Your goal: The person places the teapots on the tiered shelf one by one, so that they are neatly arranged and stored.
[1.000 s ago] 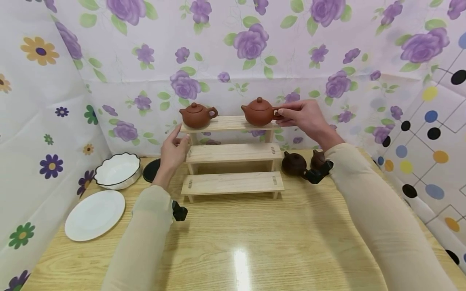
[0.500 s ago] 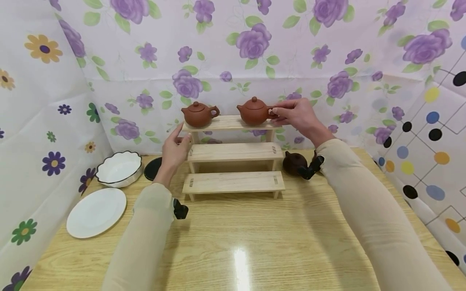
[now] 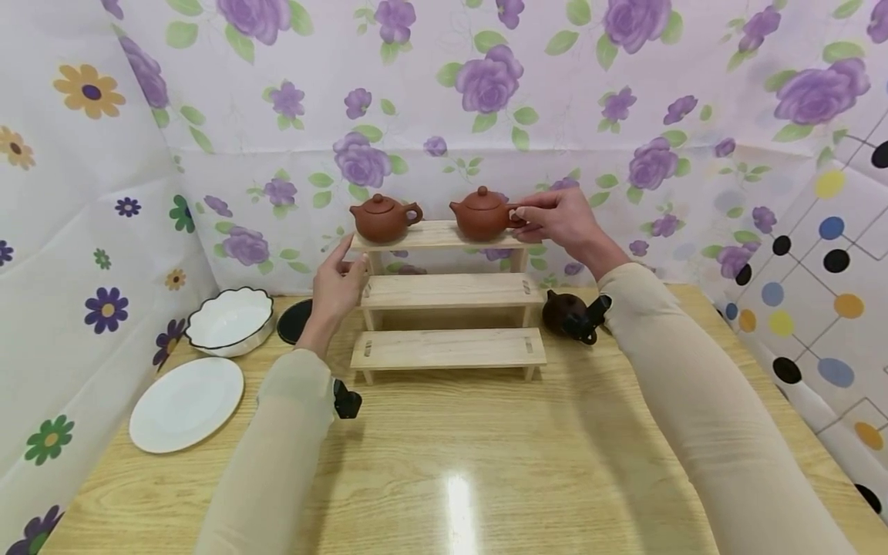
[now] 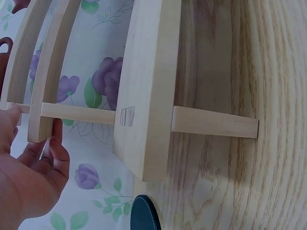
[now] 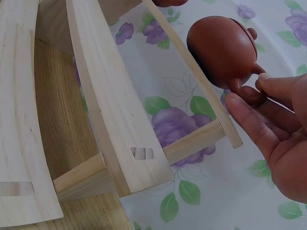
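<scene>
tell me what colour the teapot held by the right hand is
The teapot is reddish-brown; it shows best in the right wrist view.

The right hand [image 3: 563,221] covers some handle on the right clay teapot [image 3: 482,217]! A wrist camera [image 3: 595,311] partly blocks the dark teapot [image 3: 554,312]. In the left wrist view, the edge slices the left clay teapot [image 4: 3,64], and the wooden stand [image 4: 152,86] screens part of the left hand [image 4: 29,177]!
</scene>
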{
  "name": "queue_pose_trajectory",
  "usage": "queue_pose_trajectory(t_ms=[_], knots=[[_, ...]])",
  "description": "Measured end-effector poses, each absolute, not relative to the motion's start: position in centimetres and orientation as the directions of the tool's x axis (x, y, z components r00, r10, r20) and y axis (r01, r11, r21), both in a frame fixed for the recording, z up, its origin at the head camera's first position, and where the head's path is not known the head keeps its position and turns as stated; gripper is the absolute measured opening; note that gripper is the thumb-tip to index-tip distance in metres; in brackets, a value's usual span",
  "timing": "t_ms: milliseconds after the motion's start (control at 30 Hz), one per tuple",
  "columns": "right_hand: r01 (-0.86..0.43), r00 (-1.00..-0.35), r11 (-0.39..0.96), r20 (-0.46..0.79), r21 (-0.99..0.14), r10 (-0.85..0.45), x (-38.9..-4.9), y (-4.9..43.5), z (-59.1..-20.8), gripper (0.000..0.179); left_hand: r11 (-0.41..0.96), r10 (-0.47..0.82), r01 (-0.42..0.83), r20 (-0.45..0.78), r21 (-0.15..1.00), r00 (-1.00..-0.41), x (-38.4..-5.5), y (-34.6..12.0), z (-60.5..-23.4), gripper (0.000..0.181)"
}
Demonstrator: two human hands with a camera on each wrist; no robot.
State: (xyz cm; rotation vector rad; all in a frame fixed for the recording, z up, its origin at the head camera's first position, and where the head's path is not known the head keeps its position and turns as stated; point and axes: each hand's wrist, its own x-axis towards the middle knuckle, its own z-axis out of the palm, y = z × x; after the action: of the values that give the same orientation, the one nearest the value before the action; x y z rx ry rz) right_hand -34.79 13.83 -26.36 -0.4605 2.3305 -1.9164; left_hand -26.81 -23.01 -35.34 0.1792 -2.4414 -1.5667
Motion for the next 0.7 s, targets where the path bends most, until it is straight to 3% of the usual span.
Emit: queue_pose_trajectory(t_ms=[367,700], knots=[[-0.111,-0.957,0.169,0.060,-0.979,-0.282,-34.95,14.19,-26.18,0.034,0.416,-0.229,0.018,0.124,0.909,-0.966,-26.61,-22.88,-35.39,0.060],[-0.045,-0.969,0.064,0.028,-0.997,-0.245,-35.22,14.15,-26.22,0.038,0.408,-0.232,0.014,0.118,0.913,-0.966,-26.78,-22.93,-35.25,0.060]])
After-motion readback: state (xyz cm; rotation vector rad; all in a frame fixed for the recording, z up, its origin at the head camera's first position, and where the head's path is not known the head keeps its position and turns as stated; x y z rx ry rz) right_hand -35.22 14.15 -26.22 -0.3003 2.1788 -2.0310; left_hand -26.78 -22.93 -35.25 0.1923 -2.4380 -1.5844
